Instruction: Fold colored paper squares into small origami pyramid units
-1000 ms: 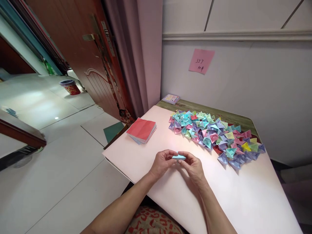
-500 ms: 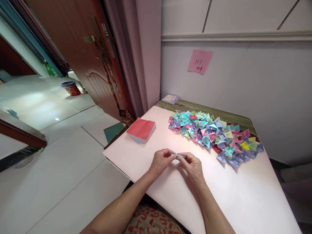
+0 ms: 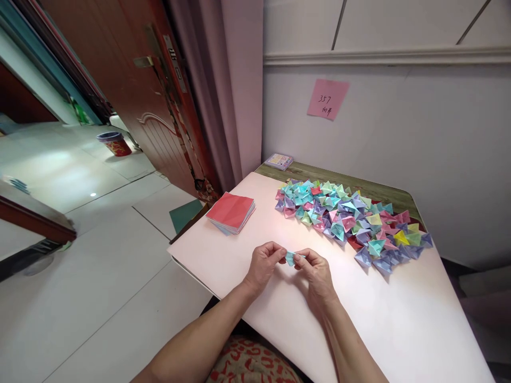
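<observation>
On the worktop [image 3: 207, 250], a paper stack [image 3: 231, 208] with a red top sheet lies beyond and to the left of the left hand [image 3: 261, 267], whose fingers pinch the left end of a small blue folded paper [image 3: 290, 259]. That paper sits right between the two hands, neither clearly nearer, its long axis seemingly running side to side. The right hand [image 3: 318, 271] grips the other end, thumb across it, hiding much of that side; the finer folds are too small to read. Farther right lies a pile of folded paper shapes [image 3: 337, 213], apart from both hands.
</observation>
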{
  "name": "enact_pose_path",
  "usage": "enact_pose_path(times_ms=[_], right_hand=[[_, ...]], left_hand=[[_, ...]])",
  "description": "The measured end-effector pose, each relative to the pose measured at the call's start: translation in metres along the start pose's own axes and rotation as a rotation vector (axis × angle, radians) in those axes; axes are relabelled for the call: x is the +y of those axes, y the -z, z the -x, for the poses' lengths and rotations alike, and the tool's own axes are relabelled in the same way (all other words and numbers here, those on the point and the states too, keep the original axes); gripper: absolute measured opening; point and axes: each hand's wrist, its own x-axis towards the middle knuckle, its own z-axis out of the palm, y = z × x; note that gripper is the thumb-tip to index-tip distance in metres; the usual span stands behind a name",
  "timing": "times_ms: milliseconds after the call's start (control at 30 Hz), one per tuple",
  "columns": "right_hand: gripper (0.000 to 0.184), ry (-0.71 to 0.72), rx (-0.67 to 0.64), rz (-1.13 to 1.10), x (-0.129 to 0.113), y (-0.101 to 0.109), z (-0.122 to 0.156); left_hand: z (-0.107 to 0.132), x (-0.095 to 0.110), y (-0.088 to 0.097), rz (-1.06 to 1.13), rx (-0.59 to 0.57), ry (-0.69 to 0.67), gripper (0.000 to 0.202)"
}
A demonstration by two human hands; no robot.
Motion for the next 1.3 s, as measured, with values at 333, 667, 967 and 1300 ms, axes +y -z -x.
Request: enact_pose_path(times_ms=[333,667,967,1300], right_hand=[[0.031,-0.028,-0.042,-0.069,-0.002,-0.007,0.001],[0.031,-0.119,-0.1,-0.045,0.0,0.002,-0.001],[0.035,-0.146,-0.161,-0.033,-0.004,-0.003,0.001],[0.034,-0.17,-0.225,-0.017,-0.006,0.002,0.001]], left_hand=[[-0.002,-0.019,0.005,0.074,-0.088,0.167,0.031],[-0.004,-0.015,0.011,0.067,-0.212,0.185,0.033],[-0.004,-0.016,0.014,0.036,-0.178,0.161,0.03],[-0.005,-0.016,0.016,0.05,-0.196,0.19,0.027]])
